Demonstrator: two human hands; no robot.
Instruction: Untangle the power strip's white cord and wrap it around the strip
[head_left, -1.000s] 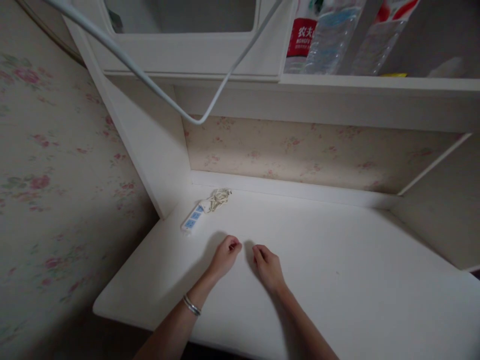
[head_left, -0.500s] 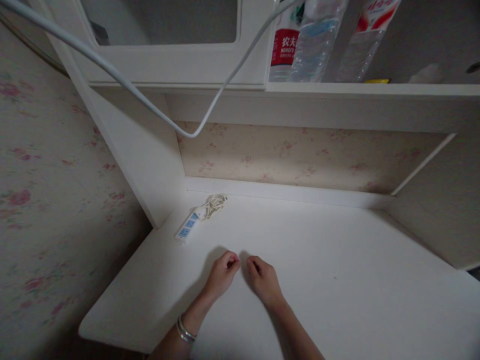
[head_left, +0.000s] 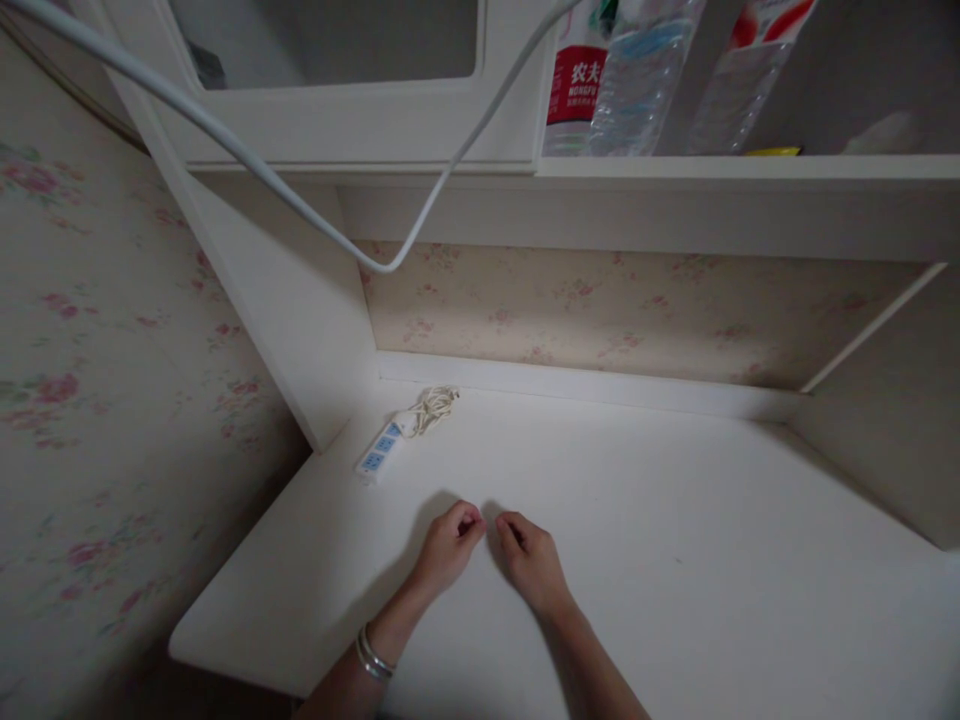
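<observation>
"Two hands in view, side by side over the white desk (head_left: 712, 490). State of the fingers?"

"Curled in on both. Left hand (head_left: 448, 545): thumb and forefinger tips together, a dark hollow behind them. Right hand (head_left: 534, 560): loosely fisted, thumb against the forefinger. A narrow gap separates the two. No object shows in either (the inside of each fist is hidden, so I cannot tell for certain)."

"Nearest object?"

"Power strip (head_left: 379, 452), flat on the desk, sockets up. It lies ahead of the left hand and off to its left, well apart from both hands. The left is the nearer one."

"Long axis?"

"Slanted: near end toward the left, far end toward the right and the back board (head_left: 585, 382). The bundled cord (head_left: 433, 410) sits at that far end, partly over it."

"Surface and room?"

"Desk top looks smooth and pale, with a small dark mark (head_left: 678, 560) right of the right hand. A side panel (head_left: 292, 310) rises beyond the strip on the left. Overhead, a pale cable (head_left: 386, 268) dips in a V, and bottles stand on the shelf (head_left: 735, 168). Whether the wrists rest on the desk or hover: cannot tell; shadows fall just beside them."
</observation>
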